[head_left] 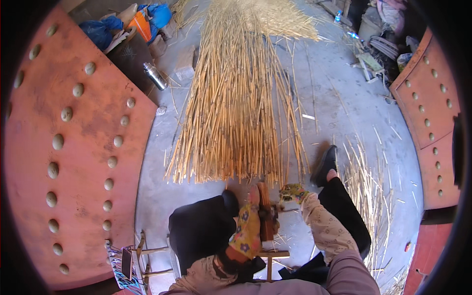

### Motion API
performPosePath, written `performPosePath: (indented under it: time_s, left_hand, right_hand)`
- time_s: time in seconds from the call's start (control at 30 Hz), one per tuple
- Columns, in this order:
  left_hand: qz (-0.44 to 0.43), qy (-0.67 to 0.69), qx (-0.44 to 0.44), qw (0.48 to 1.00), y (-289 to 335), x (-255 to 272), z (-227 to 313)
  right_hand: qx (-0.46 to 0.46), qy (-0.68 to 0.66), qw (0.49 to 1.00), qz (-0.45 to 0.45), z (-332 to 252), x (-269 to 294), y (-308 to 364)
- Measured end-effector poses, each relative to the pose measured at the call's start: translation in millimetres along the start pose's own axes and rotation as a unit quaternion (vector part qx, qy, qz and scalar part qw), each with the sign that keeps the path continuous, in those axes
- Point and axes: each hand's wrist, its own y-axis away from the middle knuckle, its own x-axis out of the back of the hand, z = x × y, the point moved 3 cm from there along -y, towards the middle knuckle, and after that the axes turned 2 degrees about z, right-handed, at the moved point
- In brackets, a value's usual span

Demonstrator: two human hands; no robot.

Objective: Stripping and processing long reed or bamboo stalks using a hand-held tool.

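My left hand (248, 221), in a yellow flowered glove, reaches forward along the left side of a reddish-brown wooden block (265, 216). Its fingers look stretched out, seen edge-on and slightly blurred. A dark band circles that wrist. My right hand (293, 192), gloved alike, is beyond the block's right side with its fingers curled in; whatever they may hold is too small to make out. A dark fitting (271, 215) sits on the block. Just past both hands lie the cut ends of a broad spread of yellow-brown reed stalks (236, 123).
Large reddish panels with round studs flank me, one left (83, 147) and one right (432, 128). A steel flask (155, 76) lies near a brick (185, 63). Thin split reeds (366, 187) cover the floor at right. A small wooden-framed stool (142, 255) stands at lower left.
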Motion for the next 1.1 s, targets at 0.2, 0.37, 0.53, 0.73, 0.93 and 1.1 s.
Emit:
performPosePath:
  time_s: [0.2, 0.37, 0.53, 0.73, 0.93, 1.1]
  left_hand:
    - [-0.036, -0.084, -0.044, 0.995, -12.4, 3.7, -9.4]
    - [-0.151, -0.14, -0.001, 0.979, 22.8, -16.2, -21.0]
    - [-0.22, -0.202, 0.054, 0.953, 21.2, 5.3, -62.4]
    - [-0.241, -0.21, 0.031, 0.947, 73.4, 11.5, -74.6]
    - [-0.225, -0.174, 0.125, 0.951, 70.0, 36.4, -92.1]
    - [-0.215, -0.138, 0.104, 0.961, 79.9, 39.2, -90.6]
  right_hand:
    - [0.078, -0.157, 0.971, -0.163, -83.1, -48.3, 137.3]
    - [0.048, -0.01, 0.979, -0.196, -39.8, -104.5, 226.7]
    - [0.033, -0.061, 0.991, -0.114, -31.4, -62.5, 243.0]
    - [0.272, -0.257, 0.927, 0.03, -146.6, -118.7, 256.6]
    - [0.367, -0.346, 0.853, 0.13, -238.0, -54.1, 282.4]
    - [0.418, -0.354, 0.829, 0.112, -274.2, -63.7, 306.3]
